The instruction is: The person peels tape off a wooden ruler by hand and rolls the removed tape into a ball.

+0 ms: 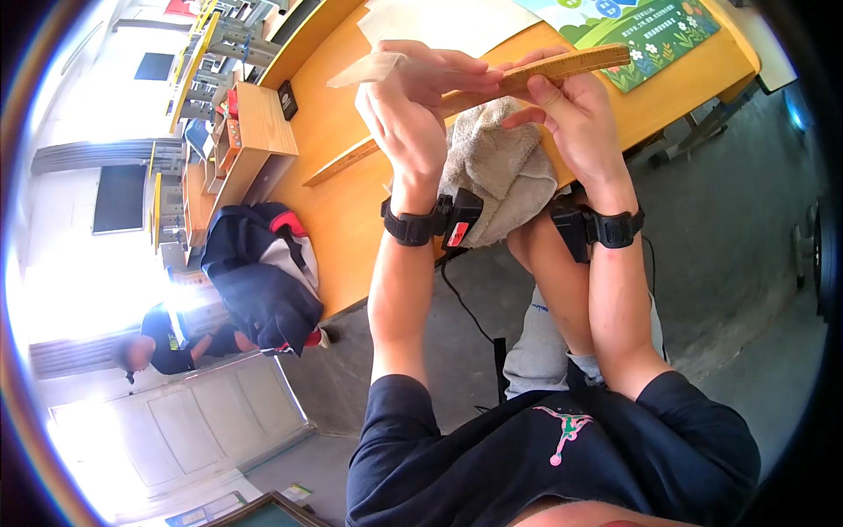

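A long wooden ruler (580, 61) slants above the desk. Its far right end rises past my right hand (571, 114), whose thumb and fingers grip it. My left hand (408, 110) is in front of the ruler's middle, with its fingers closed together against the wood. A thin, pale, translucent strip (367, 69) sticks out at the left hand's knuckles; its kind is unclear. Below the hands, a crumpled grey-beige towel (500, 167) hangs over the desk edge. Each wrist wears a black strapped device.
The yellow wooden desk (342, 132) bears a beige sheet (448, 26) and a green printed board (645, 35). A dark jacket (263, 272) drapes over its left corner. A wooden shelf box (263, 127) stands behind. Another person (167, 338) is at far left. A cable hangs by my legs.
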`<state>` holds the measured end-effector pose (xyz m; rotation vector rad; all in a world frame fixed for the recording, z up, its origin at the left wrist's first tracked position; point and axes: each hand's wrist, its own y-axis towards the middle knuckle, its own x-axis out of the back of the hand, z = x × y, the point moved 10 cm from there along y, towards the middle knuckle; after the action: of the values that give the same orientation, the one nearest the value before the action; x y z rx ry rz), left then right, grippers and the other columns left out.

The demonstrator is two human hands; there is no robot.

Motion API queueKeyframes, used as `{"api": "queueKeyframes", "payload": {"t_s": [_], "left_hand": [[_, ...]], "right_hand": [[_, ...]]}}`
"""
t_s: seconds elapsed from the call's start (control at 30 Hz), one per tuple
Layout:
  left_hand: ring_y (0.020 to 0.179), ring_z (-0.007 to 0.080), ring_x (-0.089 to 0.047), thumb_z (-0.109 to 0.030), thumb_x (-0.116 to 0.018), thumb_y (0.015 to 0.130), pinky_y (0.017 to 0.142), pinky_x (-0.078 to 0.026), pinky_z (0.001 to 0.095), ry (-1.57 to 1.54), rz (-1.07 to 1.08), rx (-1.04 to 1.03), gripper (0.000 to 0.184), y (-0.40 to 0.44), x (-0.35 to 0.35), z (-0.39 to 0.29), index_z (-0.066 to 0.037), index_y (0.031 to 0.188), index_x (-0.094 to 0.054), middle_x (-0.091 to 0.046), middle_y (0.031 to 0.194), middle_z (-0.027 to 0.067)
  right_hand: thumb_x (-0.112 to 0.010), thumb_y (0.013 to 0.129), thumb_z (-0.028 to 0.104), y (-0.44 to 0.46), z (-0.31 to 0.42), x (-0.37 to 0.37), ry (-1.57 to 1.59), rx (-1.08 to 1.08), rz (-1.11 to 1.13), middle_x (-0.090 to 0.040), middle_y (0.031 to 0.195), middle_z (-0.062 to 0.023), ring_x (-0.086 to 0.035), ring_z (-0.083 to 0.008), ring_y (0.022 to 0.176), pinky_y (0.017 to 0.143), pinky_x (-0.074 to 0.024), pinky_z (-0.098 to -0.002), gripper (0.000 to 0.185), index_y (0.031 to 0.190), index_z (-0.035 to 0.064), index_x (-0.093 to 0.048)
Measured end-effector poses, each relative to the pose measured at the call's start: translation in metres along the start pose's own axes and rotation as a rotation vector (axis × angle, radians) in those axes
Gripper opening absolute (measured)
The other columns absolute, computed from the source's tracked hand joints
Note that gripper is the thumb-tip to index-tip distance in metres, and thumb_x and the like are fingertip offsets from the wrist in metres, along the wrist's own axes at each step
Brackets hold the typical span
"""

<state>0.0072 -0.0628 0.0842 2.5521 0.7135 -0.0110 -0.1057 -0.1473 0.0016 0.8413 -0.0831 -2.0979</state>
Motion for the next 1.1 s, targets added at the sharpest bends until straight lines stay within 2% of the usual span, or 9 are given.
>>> {"api": "queueKeyframes", "payload": {"t_s": [0.07, 0.13, 0.27, 0.47, 0.53, 0.63, 0.77, 0.97, 1.1], "left_hand": [[0.074, 0.0400, -0.071, -0.031, -0.022, 0.103, 0.065, -0.062, 0.0451, 0.002, -0.019, -0.029, 0.039, 0.004, 0.005, 0.000, -0.003, 0.095, -0.048, -0.068, 0.086, 0.0293], [0.079, 0.0386, -0.071, -0.028, -0.026, 0.103, 0.074, -0.061, 0.0471, -0.127, -0.061, -0.405, 0.037, 0.010, 0.022, -0.033, -0.004, 0.089, -0.050, -0.068, 0.089, 0.0287], [0.089, 0.0396, -0.070, -0.031, -0.032, 0.104, 0.084, -0.059, 0.0463, -0.498, -0.249, -0.465, 0.036, 0.014, 0.077, -0.057, -0.002, 0.096, -0.052, -0.067, 0.095, 0.0286], [0.109, 0.0362, -0.065, -0.014, -0.052, 0.100, 0.098, -0.053, 0.0432, 0.124, 0.026, -0.568, 0.025, 0.007, 0.014, -0.033, 0.000, 0.118, -0.044, -0.059, 0.121, 0.0246], [0.116, 0.0274, -0.057, 0.010, -0.064, 0.082, 0.101, -0.045, 0.0387, 0.401, 0.111, -0.415, 0.056, 0.007, -0.011, -0.014, -0.002, 0.127, -0.035, -0.040, 0.135, 0.0178], [0.117, 0.0276, -0.057, 0.007, -0.063, 0.085, 0.103, -0.045, 0.0407, 0.339, 0.035, -0.408, 0.046, 0.002, -0.012, -0.019, -0.002, 0.123, -0.041, -0.042, 0.136, 0.0173], [0.096, 0.0283, -0.072, 0.017, -0.066, 0.081, 0.078, -0.061, 0.0291, 0.359, -0.126, -0.390, 0.050, 0.001, 0.001, -0.030, 0.001, 0.120, -0.038, -0.057, 0.114, 0.0177], [0.058, 0.0117, -0.062, 0.007, -0.055, 0.092, 0.054, -0.048, 0.0181, 0.545, -0.166, -0.360, 0.025, -0.004, 0.009, -0.030, 0.002, 0.114, -0.044, -0.066, 0.081, 0.0089], [0.060, 0.0086, -0.054, 0.005, -0.051, 0.094, 0.055, -0.044, 0.0188, 0.806, -0.129, -0.429, 0.020, -0.003, 0.008, -0.033, 0.002, 0.112, -0.044, -0.063, 0.095, 0.0112]], "right_hand": [[-0.050, 0.104, 0.017, 0.000, 0.001, 0.000, -0.016, 0.028, -0.002, -0.066, 0.118, -0.0166, -0.065, -0.0238, 0.111, 0.075, -0.0601, -0.0341, 0.022, 0.122, 0.0039, -0.053], [-0.051, 0.104, 0.017, -0.001, 0.001, 0.006, -0.007, 0.033, 0.013, -0.066, 0.118, -0.0171, -0.065, -0.0248, 0.112, 0.076, -0.0598, -0.0345, 0.022, 0.121, 0.0042, -0.053], [-0.049, 0.104, 0.014, -0.004, 0.006, -0.003, 0.164, 0.046, 0.113, -0.067, 0.117, -0.0126, -0.065, -0.0213, 0.107, 0.087, -0.0590, -0.0354, 0.022, 0.121, 0.0034, -0.058], [-0.056, 0.101, 0.014, -0.003, 0.004, -0.001, 0.231, 0.005, -0.013, -0.066, 0.105, -0.0094, -0.065, -0.0221, 0.109, 0.090, -0.0570, -0.0374, 0.013, 0.108, 0.0037, -0.059], [-0.058, 0.100, 0.013, 0.000, 0.002, 0.010, 0.236, 0.023, -0.028, -0.065, 0.104, -0.0086, -0.065, -0.0217, 0.108, 0.088, -0.0572, -0.0365, 0.012, 0.106, 0.0033, -0.059], [-0.059, 0.097, 0.008, -0.001, 0.003, 0.023, 0.262, 0.051, -0.107, -0.063, 0.103, -0.0083, -0.065, -0.0234, 0.104, 0.086, -0.0549, -0.0353, 0.007, 0.101, 0.0028, -0.058], [-0.055, 0.091, 0.000, -0.003, 0.008, 0.023, 0.390, 0.107, -0.059, -0.062, 0.101, -0.0092, -0.065, -0.0295, 0.105, 0.098, -0.0463, -0.0400, 0.010, 0.100, 0.0032, -0.056], [-0.052, 0.091, -0.003, -0.005, 0.012, 0.018, 0.413, 0.139, -0.013, -0.063, 0.105, -0.0111, -0.064, -0.0308, 0.107, 0.103, -0.0445, -0.0417, 0.022, 0.112, 0.0018, -0.052], [-0.052, 0.092, -0.003, -0.005, 0.014, 0.017, 0.376, 0.148, -0.044, -0.064, 0.109, -0.0127, -0.063, -0.0306, 0.112, 0.104, -0.0433, -0.0413, 0.024, 0.116, 0.0017, -0.051]]}}
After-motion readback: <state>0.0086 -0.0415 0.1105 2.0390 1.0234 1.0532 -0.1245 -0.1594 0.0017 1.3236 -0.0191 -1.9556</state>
